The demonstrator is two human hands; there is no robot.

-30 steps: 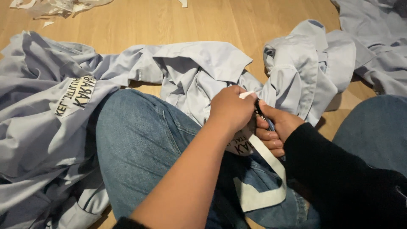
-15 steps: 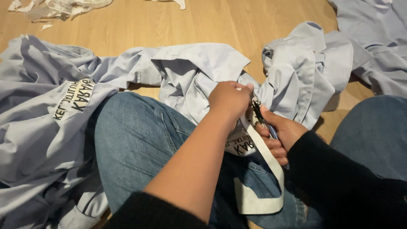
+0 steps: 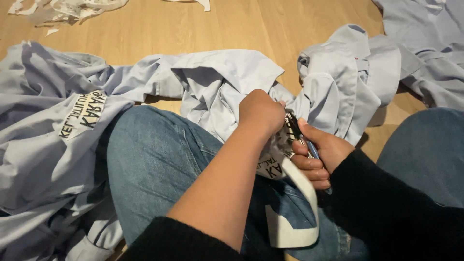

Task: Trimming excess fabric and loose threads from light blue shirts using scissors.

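My left hand (image 3: 261,113) is closed on a fold of a light blue shirt (image 3: 212,87) and on a white printed patch (image 3: 275,166) sewn to it, holding them over my lap. My right hand (image 3: 321,152) grips a small dark tool with a blue handle (image 3: 299,135), its tip pressed against the cloth right beside my left hand. A white strip (image 3: 302,212) hangs from the patch and loops down over my jeans (image 3: 159,164).
More light blue shirts lie on the wooden floor (image 3: 208,29): one at the left with a white printed patch (image 3: 84,113), others at the right (image 3: 357,72) and top right (image 3: 425,43). White fabric scraps (image 3: 63,9) lie at the top left.
The tool and both hands have shifted slightly. The white strip hangs a little lower.
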